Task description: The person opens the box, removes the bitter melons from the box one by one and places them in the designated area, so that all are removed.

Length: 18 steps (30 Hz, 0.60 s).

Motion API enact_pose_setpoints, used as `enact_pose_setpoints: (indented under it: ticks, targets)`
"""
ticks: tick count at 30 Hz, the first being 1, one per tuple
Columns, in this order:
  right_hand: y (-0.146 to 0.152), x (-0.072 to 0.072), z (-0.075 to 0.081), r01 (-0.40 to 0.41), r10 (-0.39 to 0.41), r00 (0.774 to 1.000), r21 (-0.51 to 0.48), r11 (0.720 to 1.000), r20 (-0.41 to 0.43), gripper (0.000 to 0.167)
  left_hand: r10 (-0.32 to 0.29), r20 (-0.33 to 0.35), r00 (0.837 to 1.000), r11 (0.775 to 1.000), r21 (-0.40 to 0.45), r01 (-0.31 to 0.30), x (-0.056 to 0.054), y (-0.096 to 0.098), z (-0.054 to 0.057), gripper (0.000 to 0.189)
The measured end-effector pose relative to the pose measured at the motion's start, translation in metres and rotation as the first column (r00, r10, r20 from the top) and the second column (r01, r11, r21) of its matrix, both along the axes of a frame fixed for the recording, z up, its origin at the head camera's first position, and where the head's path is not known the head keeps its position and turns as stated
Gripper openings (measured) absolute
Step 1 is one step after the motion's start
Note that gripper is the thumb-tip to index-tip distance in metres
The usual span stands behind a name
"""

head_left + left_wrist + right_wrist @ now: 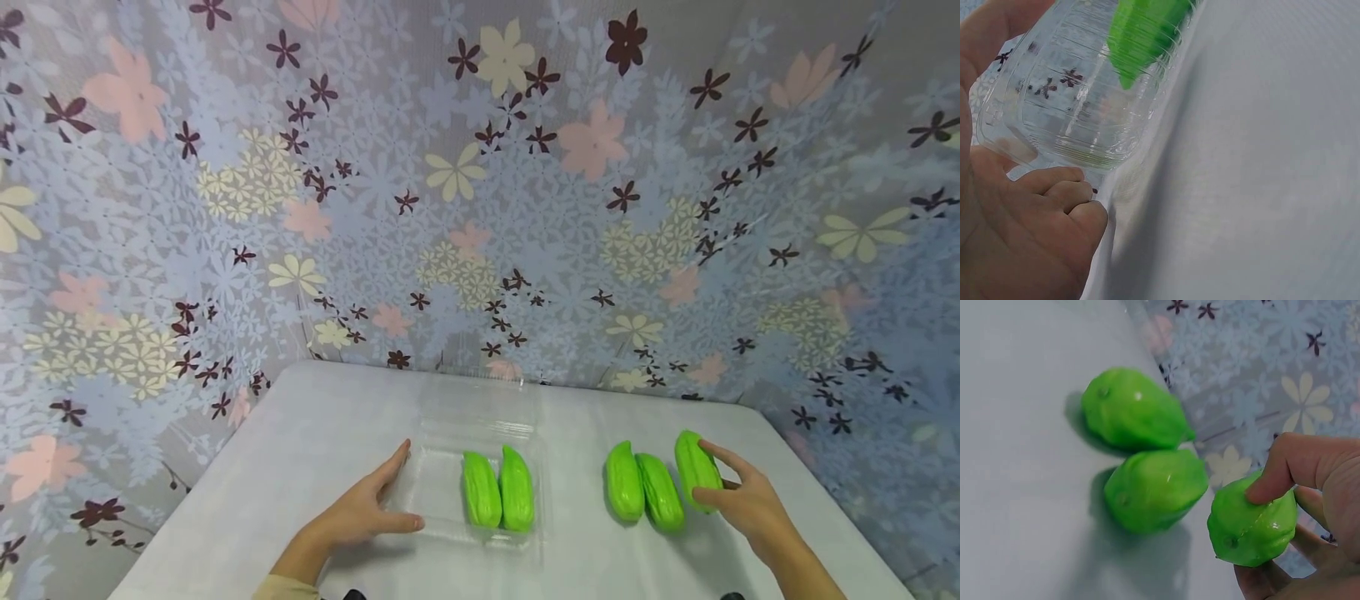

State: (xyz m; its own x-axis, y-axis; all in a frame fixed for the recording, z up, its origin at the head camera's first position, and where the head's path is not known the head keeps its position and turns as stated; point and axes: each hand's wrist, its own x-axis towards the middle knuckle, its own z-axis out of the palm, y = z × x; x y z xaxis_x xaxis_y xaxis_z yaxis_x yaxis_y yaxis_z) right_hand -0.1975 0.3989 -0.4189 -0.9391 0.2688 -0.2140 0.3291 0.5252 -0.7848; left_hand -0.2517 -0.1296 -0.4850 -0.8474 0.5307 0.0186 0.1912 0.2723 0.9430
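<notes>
My right hand [753, 504] grips a glossy green ridged vegetable [696, 468], with the thumb on one side and fingers on the other. It is held just right of two similar vegetables [625, 483] that lie side by side on the table. In the right wrist view, the thumb presses on the held vegetable [1250, 528]. My left hand [360, 512] holds the left side of a clear plastic container [438, 487], thumb near its front corner and fingers toward the back. Two more green vegetables [482, 492] lie side by side in the container's right part.
The container's clear lid [480, 406] lies open toward the back. A white-covered table [577, 567] carries everything, its far edge close to a flower-patterned wall [525, 208].
</notes>
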Motion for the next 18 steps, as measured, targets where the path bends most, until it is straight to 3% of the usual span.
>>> enact_pose_setpoints:
  ticks: [10, 18]
  targets:
    - [0.014, 0.002, -0.033, -0.026, 0.027, 0.999, -0.028, 0.999, 0.035, 0.095, 0.006, 0.009, 1.0, 1.0, 0.011, -0.006, 0.003, -0.001, -0.001, 0.115]
    - [0.014, 0.006, -0.034, -0.026, 0.028, 0.998, -0.03, 0.999, 0.05, 0.095, -0.001, -0.003, 1.0, 1.0, 0.0, 0.001, 0.001, 0.001, 0.001, 0.114]
